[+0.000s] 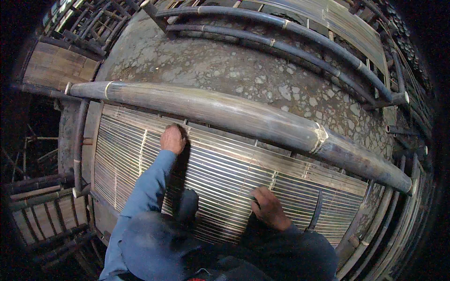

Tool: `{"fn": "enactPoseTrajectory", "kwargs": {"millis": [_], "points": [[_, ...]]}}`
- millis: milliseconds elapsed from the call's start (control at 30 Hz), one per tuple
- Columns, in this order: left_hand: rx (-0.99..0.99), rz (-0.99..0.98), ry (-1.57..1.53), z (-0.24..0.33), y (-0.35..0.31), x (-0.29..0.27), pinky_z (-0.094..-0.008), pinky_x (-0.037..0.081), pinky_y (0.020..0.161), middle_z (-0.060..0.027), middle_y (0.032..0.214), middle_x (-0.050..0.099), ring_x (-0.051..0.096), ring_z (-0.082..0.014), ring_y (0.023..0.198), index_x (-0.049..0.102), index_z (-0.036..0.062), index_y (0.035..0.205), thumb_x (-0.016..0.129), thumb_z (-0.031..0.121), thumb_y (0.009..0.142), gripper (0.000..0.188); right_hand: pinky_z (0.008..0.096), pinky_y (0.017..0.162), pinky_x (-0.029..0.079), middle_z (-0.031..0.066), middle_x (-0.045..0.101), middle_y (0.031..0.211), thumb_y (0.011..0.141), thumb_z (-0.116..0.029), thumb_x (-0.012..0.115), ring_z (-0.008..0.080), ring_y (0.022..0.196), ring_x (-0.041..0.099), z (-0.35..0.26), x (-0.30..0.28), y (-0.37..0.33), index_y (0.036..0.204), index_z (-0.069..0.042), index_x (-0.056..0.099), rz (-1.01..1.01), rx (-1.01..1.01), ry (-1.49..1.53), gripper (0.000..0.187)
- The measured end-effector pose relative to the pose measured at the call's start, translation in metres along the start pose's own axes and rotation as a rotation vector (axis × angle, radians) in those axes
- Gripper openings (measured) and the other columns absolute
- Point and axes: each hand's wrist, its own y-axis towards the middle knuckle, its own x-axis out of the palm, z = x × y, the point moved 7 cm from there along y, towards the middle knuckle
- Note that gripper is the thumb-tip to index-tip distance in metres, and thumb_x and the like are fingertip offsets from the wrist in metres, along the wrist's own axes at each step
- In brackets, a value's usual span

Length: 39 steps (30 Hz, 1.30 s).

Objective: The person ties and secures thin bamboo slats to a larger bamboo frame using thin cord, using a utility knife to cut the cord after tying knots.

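A panel of thin bamboo slats [220, 164] lies flat in front of me, tied with cross bindings. My left hand [172, 138] reaches out in a blue sleeve and rests as a closed fist on the panel's far edge, just below a thick bamboo pole [243, 117]. My right hand [268, 207] presses down on the near part of the slats with its fingers curled. A small dark tip [253, 199] shows at its left side; what it belongs to is unclear. My dark knee [187, 206] rests on the slats between the two hands.
A curved dark strip [316, 211] lies on the slats right of my right hand. Beyond the pole is a mottled stone floor [225, 65]. Curved bamboo frames [300, 42] ring it at the back and right. More slatted bamboo pieces [56, 65] stand at the left.
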Motion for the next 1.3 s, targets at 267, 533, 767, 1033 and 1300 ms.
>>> {"fn": "enactPoseTrajectory", "kwargs": {"millis": [267, 533, 767, 1033, 1300], "points": [[0.066, 0.083, -0.325, -0.02, -0.009, -0.002, -0.0512, 0.053, 0.081, -0.0252, 0.096, 0.069, 0.068, -0.0435, 0.093, 0.063, -0.0046, 0.1, 0.062, 0.022, 0.094, 0.027, 0.0461, 0.082, 0.051, 0.0196, 0.06, 0.1, 0.088, -0.01, 0.067, 0.0406, 0.095, 0.061, -0.008, -0.018, 0.035, 0.112, -0.001, 0.061, 0.017, -0.038, -0.009, 0.026], [-0.331, -0.551, -1.158, -0.148, -0.215, 0.043, -0.0279, 0.04, 0.044, -0.0024, 0.063, 0.055, 0.047, -0.0115, 0.045, 0.061, 0.0061, 0.088, 0.061, 0.014, 0.099, 0.014, 0.0452, 0.084, 0.049, 0.0197, 0.063, 0.101, 0.091, -0.007, 0.064, 0.0401, 0.09, 0.062, 0.09, -0.108, -0.127, 0.111, 0.0, 0.061, 0.524, 0.565, -0.294, 0.022], [-1.064, -0.472, -0.667, -0.394, -0.38, 0.104, -0.0358, 0.05, 0.065, -0.011, 0.077, 0.062, 0.059, -0.025, 0.062, 0.063, 0.0006, 0.097, 0.056, 0.014, 0.101, 0.015, 0.048, 0.09, 0.048, 0.0233, 0.062, 0.111, 0.091, -0.013, 0.068, 0.0418, 0.1, 0.059, 0.104, -0.095, -0.271, 0.12, 0.0, 0.058, 0.645, 1.235, -0.379, 0.033], [-0.356, 0.463, -0.348, -0.297, -0.135, -0.165, -0.0366, 0.05, 0.096, -0.0221, 0.11, 0.067, 0.064, -0.0367, 0.101, 0.061, -0.0052, 0.125, 0.054, 0.014, 0.104, 0.029, 0.0488, 0.096, 0.048, 0.0269, 0.06, 0.124, 0.09, -0.016, 0.07, 0.0437, 0.113, 0.059, 0.078, -0.049, -0.291, 0.132, 0.001, 0.055, 0.624, 1.445, -0.324, 0.048], [1.137, 0.538, -0.514, 0.155, -0.083, -0.32, -0.0446, 0.044, 0.106, -0.0226, 0.122, 0.065, 0.059, -0.0387, 0.122, 0.063, -0.0002, 0.127, 0.072, 0.018, 0.09, 0.042, 0.0509, 0.098, 0.047, 0.0304, 0.059, 0.126, 0.086, -0.017, 0.076, 0.0472, 0.115, 0.057, 0.051, -0.047, -0.255, 0.133, 0.004, 0.054, 0.706, 1.356, -0.375, 0.056]]}}
